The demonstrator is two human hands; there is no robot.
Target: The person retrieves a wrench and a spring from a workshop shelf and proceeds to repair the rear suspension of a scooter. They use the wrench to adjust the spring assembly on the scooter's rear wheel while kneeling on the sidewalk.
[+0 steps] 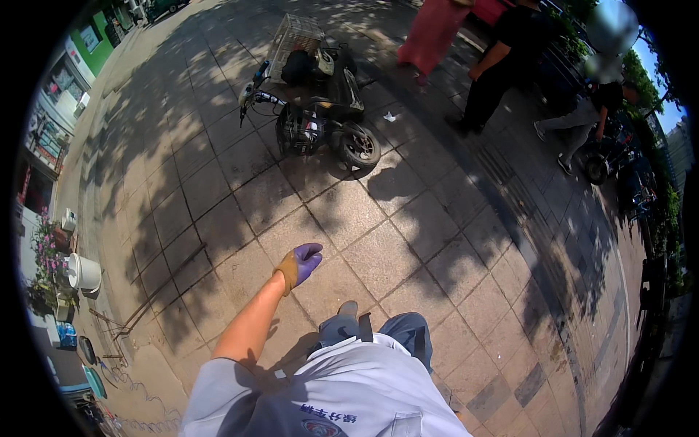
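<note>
My left hand (301,264), in a purple and tan work glove, hangs loosely curved over the paving (349,218), holding nothing. My right hand is out of sight. Ahead of me is a black electric scooter (336,84) with a front basket (295,131) and a wire crate (287,36) at its rear. Its front wheel (358,144) is turned at an angle. A small white scrap (389,116) lies on the paving near it.
A person in black (491,73), a person in pink (426,40) and a walking person in gray trousers (575,127) are at the upper right, near parked two-wheelers (630,189). Along the left edge are shopfronts (87,40), a white bucket (85,271) and flowering plants (51,255).
</note>
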